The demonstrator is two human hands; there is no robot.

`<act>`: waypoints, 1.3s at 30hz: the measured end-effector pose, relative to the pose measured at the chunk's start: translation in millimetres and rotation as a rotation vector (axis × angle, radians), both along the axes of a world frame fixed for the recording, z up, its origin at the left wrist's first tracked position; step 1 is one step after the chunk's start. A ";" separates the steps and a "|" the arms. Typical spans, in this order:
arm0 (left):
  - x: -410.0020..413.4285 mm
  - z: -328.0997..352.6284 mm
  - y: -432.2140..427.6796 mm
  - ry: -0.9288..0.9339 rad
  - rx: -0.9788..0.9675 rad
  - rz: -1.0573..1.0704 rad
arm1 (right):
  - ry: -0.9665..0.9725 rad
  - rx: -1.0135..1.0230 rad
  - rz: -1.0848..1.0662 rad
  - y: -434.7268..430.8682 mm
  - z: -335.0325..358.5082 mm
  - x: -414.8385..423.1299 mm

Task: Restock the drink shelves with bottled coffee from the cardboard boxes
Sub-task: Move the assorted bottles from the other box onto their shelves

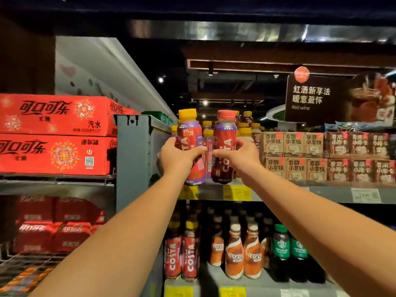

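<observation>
Both arms reach up to the top shelf (276, 192). My left hand (176, 156) grips a Costa coffee bottle with a yellow cap (189, 136), tilted slightly left. My right hand (240, 156) grips a Costa coffee bottle with a red cap (225, 138), held upright. The two bottles are side by side, their bases at the shelf's front edge. Behind them stand several more yellow-capped coffee bottles (246, 130). No cardboard restock box is in view.
Stacked brown coffee cartons (325, 156) fill the top shelf to the right. A grey steel upright (132, 159) borders the left side, with red Coca-Cola cases (55, 133) beyond it. The lower shelf holds Costa bottles (182, 256), Nescafé bottles (243, 254) and green-capped bottles (289, 247).
</observation>
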State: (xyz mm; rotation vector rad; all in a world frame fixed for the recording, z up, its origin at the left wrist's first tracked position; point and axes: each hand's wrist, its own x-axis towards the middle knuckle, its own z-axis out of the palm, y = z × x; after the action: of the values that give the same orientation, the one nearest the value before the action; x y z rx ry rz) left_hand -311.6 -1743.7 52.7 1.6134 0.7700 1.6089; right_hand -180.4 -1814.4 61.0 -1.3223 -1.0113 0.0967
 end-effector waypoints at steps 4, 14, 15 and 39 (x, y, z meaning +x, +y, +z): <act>11.9 14.4 10.8 0.034 0.076 0.020 | -0.011 0.006 -0.135 12.8 6.2 11.7; 58.8 22.4 26.0 0.042 0.124 -0.047 | -0.128 -0.058 -0.322 41.0 -1.5 32.4; 62.2 20.9 27.4 0.051 0.119 -0.044 | -0.133 -0.080 -0.350 43.1 -2.9 35.7; 105.3 -18.7 40.8 0.267 0.146 0.194 | -0.221 -0.061 -0.411 60.5 -28.8 71.4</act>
State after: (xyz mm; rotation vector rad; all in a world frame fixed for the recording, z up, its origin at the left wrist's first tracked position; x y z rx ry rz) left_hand -206.3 -1702.9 34.0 1.9360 0.9924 1.6338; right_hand -109.0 -1753.9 32.3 -1.5969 -0.9046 -0.3385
